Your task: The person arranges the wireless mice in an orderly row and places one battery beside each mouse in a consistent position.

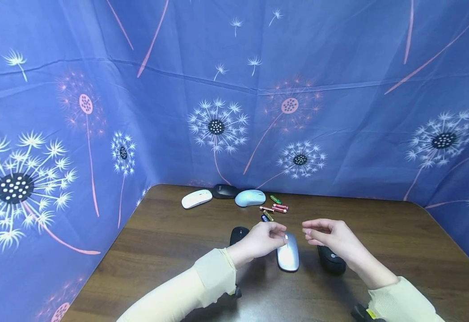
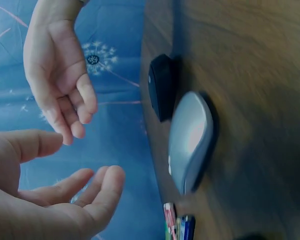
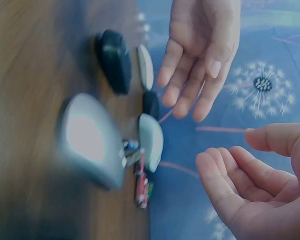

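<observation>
A silver computer mouse (image 1: pixel 288 254) lies on the wooden table between my two hands. My left hand (image 1: pixel 263 240) hovers just above and left of it, fingers loosely bent with nothing in them. Over the table to the right is my right hand (image 1: pixel 332 235), also holding nothing, its thumb and fingers apart in the right wrist view. A black mouse (image 1: pixel 239 234) sits beyond the left hand, partly covered by it. Another black mouse (image 1: pixel 331 260) lies under the right hand. Both wrist views show the palms facing each other, apart from the silver mouse (image 2: pixel 191 140).
Along the table's back edge lie a white mouse (image 1: pixel 196 199), a black mouse (image 1: pixel 224 191) and a pale blue mouse (image 1: pixel 250 197). Several small batteries (image 1: pixel 279 208) are scattered right of them, with a dark blue one (image 1: pixel 264 218) nearer. Blue dandelion-print cloth (image 1: pixel 234 89) hangs behind.
</observation>
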`<state>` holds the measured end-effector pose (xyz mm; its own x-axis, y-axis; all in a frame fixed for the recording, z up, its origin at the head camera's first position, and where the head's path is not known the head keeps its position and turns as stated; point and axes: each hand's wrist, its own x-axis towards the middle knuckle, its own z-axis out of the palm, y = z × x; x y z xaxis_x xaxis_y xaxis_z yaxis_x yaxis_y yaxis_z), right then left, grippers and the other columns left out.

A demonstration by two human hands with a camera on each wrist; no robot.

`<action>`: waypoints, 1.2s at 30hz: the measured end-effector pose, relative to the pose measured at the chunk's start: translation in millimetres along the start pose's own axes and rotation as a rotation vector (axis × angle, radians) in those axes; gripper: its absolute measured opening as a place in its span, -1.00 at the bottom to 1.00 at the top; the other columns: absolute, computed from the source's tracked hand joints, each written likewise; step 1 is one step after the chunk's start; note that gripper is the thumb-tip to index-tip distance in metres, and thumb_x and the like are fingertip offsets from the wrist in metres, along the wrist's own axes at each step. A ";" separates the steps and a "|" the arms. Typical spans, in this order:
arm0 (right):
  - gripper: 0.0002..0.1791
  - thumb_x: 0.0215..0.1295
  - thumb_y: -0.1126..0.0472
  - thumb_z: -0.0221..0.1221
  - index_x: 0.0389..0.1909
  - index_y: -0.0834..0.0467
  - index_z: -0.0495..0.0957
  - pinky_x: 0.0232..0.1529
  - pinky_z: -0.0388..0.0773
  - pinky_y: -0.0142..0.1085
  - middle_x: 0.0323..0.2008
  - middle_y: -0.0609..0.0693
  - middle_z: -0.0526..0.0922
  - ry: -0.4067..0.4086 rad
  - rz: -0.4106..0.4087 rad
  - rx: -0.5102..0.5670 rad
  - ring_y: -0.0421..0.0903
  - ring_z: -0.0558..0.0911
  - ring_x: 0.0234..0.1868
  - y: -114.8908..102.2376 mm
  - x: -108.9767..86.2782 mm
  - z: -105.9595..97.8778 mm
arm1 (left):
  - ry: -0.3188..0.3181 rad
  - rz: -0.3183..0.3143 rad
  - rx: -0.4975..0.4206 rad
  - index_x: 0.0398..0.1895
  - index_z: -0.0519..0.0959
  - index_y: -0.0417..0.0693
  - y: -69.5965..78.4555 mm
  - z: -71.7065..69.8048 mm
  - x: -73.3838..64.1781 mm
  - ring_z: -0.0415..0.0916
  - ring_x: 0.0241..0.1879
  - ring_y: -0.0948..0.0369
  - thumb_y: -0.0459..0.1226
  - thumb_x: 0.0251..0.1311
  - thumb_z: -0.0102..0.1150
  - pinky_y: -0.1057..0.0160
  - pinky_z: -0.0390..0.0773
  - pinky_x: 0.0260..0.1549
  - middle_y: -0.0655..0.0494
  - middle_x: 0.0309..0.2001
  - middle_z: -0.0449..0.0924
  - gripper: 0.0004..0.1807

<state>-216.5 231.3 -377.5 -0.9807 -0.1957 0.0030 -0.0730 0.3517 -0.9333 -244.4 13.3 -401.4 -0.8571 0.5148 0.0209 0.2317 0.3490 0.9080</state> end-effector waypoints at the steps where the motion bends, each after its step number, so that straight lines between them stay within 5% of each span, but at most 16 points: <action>1: -0.56 0.30 0.26 0.15 0.07 0.50 0.42 -0.13 0.62 -0.28 -0.04 0.29 0.60 -0.005 -0.005 0.008 -0.20 0.66 -0.21 -2.9 1.9 2.6 | 0.005 0.013 0.011 0.04 0.53 -0.24 -1.5 -3.2 -1.1 0.55 -0.19 0.29 -0.28 0.14 0.22 0.41 0.54 -0.25 -0.04 -0.11 0.63 -0.61; 15: -0.55 0.31 0.28 0.12 0.11 0.51 0.38 -0.07 0.60 -0.24 -0.01 0.30 0.57 -0.044 -0.012 0.157 -0.18 0.66 -0.20 -25.3 28.7 41.1 | 0.107 0.049 0.113 0.06 0.51 -0.24 -33.0 -51.3 -17.5 0.56 -0.11 0.10 -0.26 0.09 0.26 0.23 0.54 -0.12 -0.06 -0.08 0.61 -0.55; 21: -0.56 0.30 0.34 0.10 0.11 0.54 0.36 -0.07 0.60 -0.26 0.18 0.35 0.41 -0.066 -0.020 0.263 -0.16 0.65 -0.18 -28.0 42.6 60.2 | 0.149 0.065 0.149 0.07 0.50 -0.26 -41.9 -68.4 -20.9 0.56 -0.06 0.01 -0.24 0.13 0.23 0.08 0.54 -0.05 -0.11 -0.03 0.60 -0.55; 24: -0.57 0.29 0.33 0.11 0.10 0.51 0.39 -0.05 0.60 -0.24 0.10 0.29 0.51 -0.074 -0.026 0.289 -0.15 0.65 -0.18 -30.0 48.5 71.2 | 0.177 0.066 0.168 0.08 0.49 -0.28 -48.3 -77.2 -23.0 0.56 -0.04 -0.02 -0.24 0.14 0.21 0.04 0.54 -0.03 -0.13 0.00 0.59 -0.55; 29: -0.60 0.29 0.36 0.10 0.09 0.52 0.39 -0.02 0.58 -0.22 -0.08 0.19 0.63 -0.093 -0.027 0.352 -0.18 0.66 -0.21 -32.6 57.8 90.1 | 0.260 0.038 0.205 0.08 0.49 -0.30 -65.4 -92.3 -23.0 0.56 -0.04 -0.03 -0.26 0.14 0.22 0.03 0.54 -0.03 -0.17 0.01 0.57 -0.55; 36: -0.57 0.32 0.39 0.04 0.14 0.55 0.32 -0.01 0.58 -0.24 -0.07 0.20 0.61 -0.135 -0.021 0.466 -0.20 0.64 -0.21 -36.5 72.6 123.7 | 0.415 -0.012 0.298 0.08 0.49 -0.30 -88.4 -117.8 -22.0 0.57 -0.07 -0.03 -0.27 0.11 0.25 0.06 0.56 -0.05 -0.20 -0.01 0.57 -0.54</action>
<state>-262.6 91.0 -387.7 -0.9451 -0.3266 0.0056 0.0269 -0.0951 -0.9951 -300.2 -121.0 -432.8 -0.9569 0.1760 0.2309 0.2903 0.5922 0.7517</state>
